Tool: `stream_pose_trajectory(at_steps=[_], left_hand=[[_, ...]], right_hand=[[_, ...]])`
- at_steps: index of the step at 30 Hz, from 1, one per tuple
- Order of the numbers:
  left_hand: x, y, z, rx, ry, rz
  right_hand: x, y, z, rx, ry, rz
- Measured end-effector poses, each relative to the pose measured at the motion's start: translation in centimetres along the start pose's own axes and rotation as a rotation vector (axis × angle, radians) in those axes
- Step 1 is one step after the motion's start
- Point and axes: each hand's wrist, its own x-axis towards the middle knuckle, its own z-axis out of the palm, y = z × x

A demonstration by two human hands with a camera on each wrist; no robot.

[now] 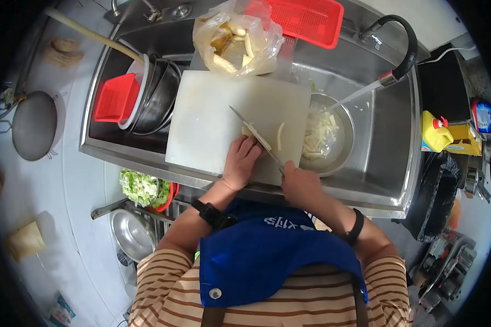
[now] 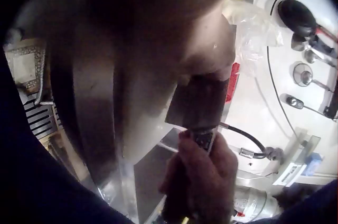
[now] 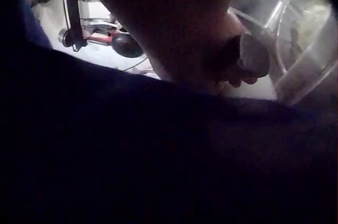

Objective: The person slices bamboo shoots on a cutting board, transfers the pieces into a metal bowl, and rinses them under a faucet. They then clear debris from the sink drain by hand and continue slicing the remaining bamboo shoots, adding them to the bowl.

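On the white cutting board (image 1: 202, 114), the left hand (image 1: 242, 159) holds down a piece of pale peeled vegetable (image 1: 246, 131) with curled fingers. The right hand (image 1: 301, 187) grips the handle of a cleaver (image 1: 259, 137), seen nearly edge-on from the head. In the left wrist view its broad blade (image 2: 198, 102) stands right by the left fingertips. A pale slice clings along the blade, and a loose strip (image 1: 280, 136) lies to its right. Cut pale strips (image 1: 317, 136) sit in water in a metal bowl (image 1: 348, 136) beside the board. The right wrist view is mostly dark, showing the handle's butt (image 3: 254, 56).
The board lies across a steel double sink (image 1: 387, 163). A plastic bag (image 1: 210, 35) of whole pale vegetables stands behind it, near a red basket (image 1: 311, 22). A black faucet (image 1: 406, 52) runs into the bowl. Black pans (image 1: 161, 98) fill the left basin; chopped greens (image 1: 139, 186) stand below.
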Motion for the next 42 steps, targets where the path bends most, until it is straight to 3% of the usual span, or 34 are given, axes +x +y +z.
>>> stream_pose_trajectory(at_steps=[11, 16, 21, 27, 32, 37, 42], left_hand=[[-0.3, -0.5, 0.3, -0.012, -0.006, -0.029], [-0.5, -0.6, 0.3, -0.041, -0.003, -0.052], [-0.4, -0.7, 0.1, -0.059, 0.006, -0.029], [-0.7, -0.8, 0.2, -0.093, 0.021, -0.060], [-0.6, -0.9, -0.3, -0.103, -0.006, -0.037], [-0.8, -1.0, -0.3, -0.146, 0.000, -0.059], [-0.6, -1.1, -1.2, -0.131, -0.019, -0.044]], right_hand=[[0.8, 0.0, 0.6, -0.036, 0.046, 0.011], [-0.1, -1.4, -2.0, 0.011, -0.018, 0.039], [0.5, -0.8, 0.2, 0.077, -0.045, 0.094], [0.0, -2.2, -2.0, 0.071, -0.071, 0.097], [0.9, -1.5, 0.0, 0.048, -0.029, 0.071], [-0.1, -2.4, -2.3, 0.175, -0.047, 0.090], [1.0, -1.8, -0.2, 0.136, -0.079, 0.136]])
